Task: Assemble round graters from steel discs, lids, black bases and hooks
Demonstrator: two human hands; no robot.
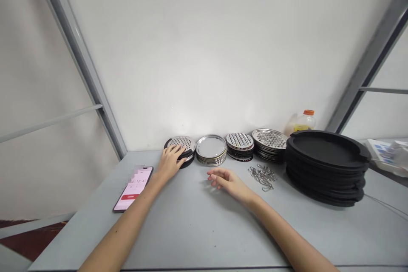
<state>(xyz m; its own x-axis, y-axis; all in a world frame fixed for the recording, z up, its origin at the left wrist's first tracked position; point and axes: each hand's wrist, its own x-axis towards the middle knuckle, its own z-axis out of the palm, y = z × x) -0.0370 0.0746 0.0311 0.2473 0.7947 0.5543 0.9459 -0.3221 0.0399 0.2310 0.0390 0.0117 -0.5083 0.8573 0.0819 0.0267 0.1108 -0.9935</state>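
My left hand point(172, 162) rests on the front of a stack of round perforated metal discs with black rims point(182, 142), its fingers spread over the top. Over the grey table, in front of a stack of plain silver discs point(211, 146), my right hand point(227, 180) hovers with loosely curled fingers and holds nothing. Further right are a smaller stack of perforated discs point(240, 141) and a wider stack of grater-like discs point(270, 139). A small pile of metal hooks point(263, 176) lies to the right of my right hand.
A tall stack of black round trays point(327, 170) stands at the right, with an orange-capped bottle point(305, 121) behind it. A phone point(134, 189) showing a timer lies at the left. A white tray with packets point(387, 155) is at the far right; a wall closes the back.
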